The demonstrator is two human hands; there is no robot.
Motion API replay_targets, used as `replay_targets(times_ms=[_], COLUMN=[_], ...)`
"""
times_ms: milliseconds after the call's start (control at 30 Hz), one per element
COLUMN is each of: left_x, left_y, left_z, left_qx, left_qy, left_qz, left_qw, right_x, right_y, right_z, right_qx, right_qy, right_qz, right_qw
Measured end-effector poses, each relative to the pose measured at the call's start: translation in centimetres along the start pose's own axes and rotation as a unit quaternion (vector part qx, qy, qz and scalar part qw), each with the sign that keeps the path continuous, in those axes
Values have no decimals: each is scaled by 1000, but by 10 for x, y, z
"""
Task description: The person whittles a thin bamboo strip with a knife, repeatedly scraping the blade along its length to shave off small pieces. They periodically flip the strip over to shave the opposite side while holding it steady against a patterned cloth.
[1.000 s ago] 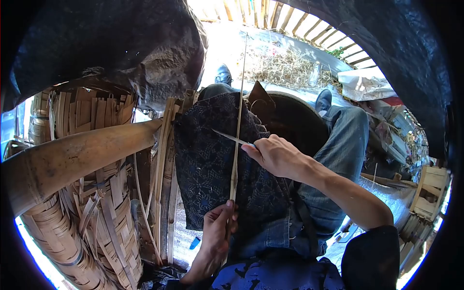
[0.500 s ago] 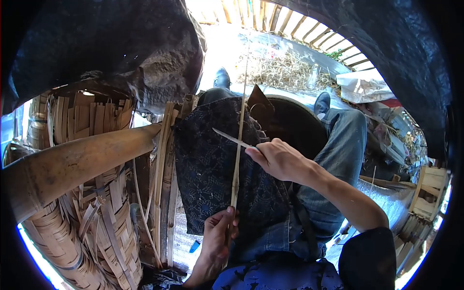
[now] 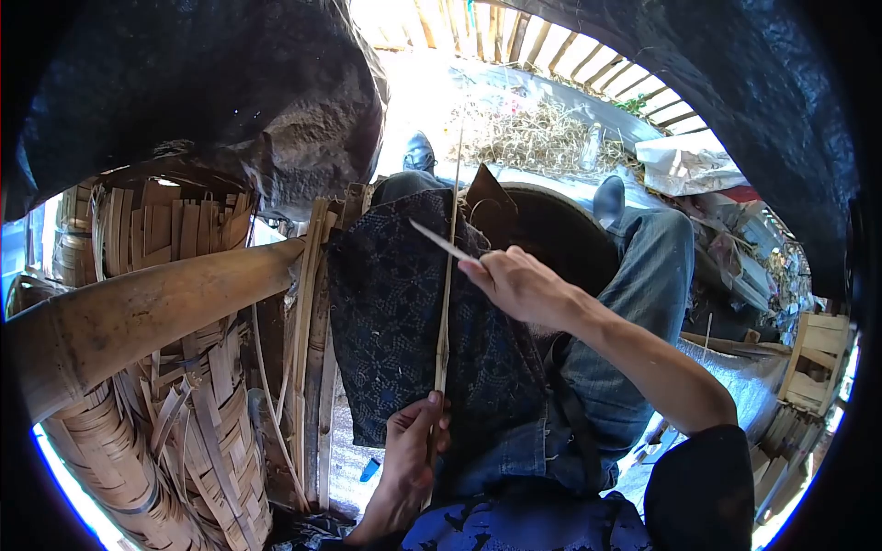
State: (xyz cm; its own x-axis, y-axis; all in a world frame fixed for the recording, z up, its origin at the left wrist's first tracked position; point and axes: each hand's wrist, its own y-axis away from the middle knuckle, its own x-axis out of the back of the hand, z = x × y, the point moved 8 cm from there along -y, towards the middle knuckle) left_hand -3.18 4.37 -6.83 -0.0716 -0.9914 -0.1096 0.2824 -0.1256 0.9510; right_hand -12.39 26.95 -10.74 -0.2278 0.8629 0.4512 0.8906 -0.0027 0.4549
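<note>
bright wooden slat fence (image 3: 568, 50) across the back, dry straw (image 3: 528, 138) on the floor in front of it. long thin pale bamboo strip (image 3: 443, 340) runs near-upright over the lap, far end past the cloth toward the glare. left hand (image 3: 413, 432) has the strip pinched low down, thumb on top, fingers curled in. right hand (image 3: 524, 285) clenched round the handle end of a slim pointed metal knife (image 3: 432, 236); blade slants across the strip, tip pointing left. can't tell if the edge touches.

under both: dark blue patterned cloth (image 3: 381, 321) draped over blue denim jeans (image 3: 648, 275). just left of the cloth, upright bamboo slats (image 3: 308, 303), then thick tan bamboo pole (image 3: 165, 303) angled in over woven bamboo basketwork (image 3: 207, 441). dark shoe (image 3: 419, 151) beyond the cloth, another (image 3: 608, 197) by the right leg. far right, slatted wooden crate (image 3: 818, 363). white sack (image 3: 684, 163) with red by it; any print too small to read. black plastic sheeting (image 3: 202, 83) overhead.
</note>
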Motion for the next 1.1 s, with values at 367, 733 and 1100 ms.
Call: replay_targets(times_ms=[367, 733, 1100], left_x=[1, 13, 40], left_y=[1, 13, 36], left_z=[2, -9, -25], left_qx=[3, 34, 35], left_qy=[22, 53, 42], left_qz=[-1, -36, -79], left_qw=[1000, 997, 995], right_x=[-2, 20, -11], right_y=[-27, -59, 22], right_z=[15, 26, -48], right_qx=[88, 64, 170], right_qy=[76, 15, 34], right_qz=[22, 33, 63], right_qw=[993, 997, 983])
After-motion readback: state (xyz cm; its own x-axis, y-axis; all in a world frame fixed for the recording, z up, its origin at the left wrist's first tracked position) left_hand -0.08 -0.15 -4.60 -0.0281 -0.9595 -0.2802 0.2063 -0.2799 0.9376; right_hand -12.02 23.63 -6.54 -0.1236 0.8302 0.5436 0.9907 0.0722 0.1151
